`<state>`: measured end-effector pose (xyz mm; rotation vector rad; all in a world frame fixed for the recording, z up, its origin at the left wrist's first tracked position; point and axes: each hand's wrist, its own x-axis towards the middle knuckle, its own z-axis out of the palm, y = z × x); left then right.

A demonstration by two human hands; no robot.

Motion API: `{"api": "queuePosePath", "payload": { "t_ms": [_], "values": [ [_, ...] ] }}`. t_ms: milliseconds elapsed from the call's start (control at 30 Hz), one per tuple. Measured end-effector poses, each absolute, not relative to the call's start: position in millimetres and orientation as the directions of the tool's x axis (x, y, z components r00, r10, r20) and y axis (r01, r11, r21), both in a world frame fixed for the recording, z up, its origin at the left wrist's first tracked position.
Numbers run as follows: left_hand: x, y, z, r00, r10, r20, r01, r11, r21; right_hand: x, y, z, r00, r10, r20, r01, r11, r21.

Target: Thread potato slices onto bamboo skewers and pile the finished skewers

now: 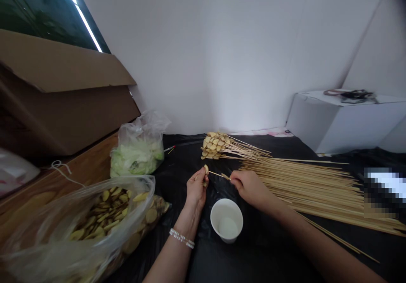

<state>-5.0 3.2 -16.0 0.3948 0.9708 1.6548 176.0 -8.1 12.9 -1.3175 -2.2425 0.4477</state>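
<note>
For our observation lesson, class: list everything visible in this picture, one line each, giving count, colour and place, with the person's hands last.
slice bag: one, clear plastic holding yellow slices, near left
greens bag: one, clear, pale green leaves, behind the slice bag
cup: one, white, between the forearms
loaded skewers: a heap, yellow on tan, centre back
bare skewers: large pile, tan, right
cardboard box: one, brown, far left
white box: one, far right
table cover: black
left hand: pinches a yellow slice; beaded bracelet on wrist
right hand: grips one skewer
</note>
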Motion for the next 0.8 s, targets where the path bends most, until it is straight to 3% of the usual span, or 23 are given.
{"api": "queuePosePath", "payload": {
  "t_ms": [467,800],
  "values": [
    [-6.0,3.8,-10.8,-0.263,0.911,-0.317,-0.713,0.038,0.701,177.4,-7.9,11.2,-0.442,0.852,0.282,0.72,0.524,-0.454],
    [-4.9,3.7,-8.1,-0.194,0.901,-0.388,-0.759,0.113,0.642,177.4,-4.2,5.1,-0.423,0.861,0.283,0.701,0.509,-0.5]
  ]
}}
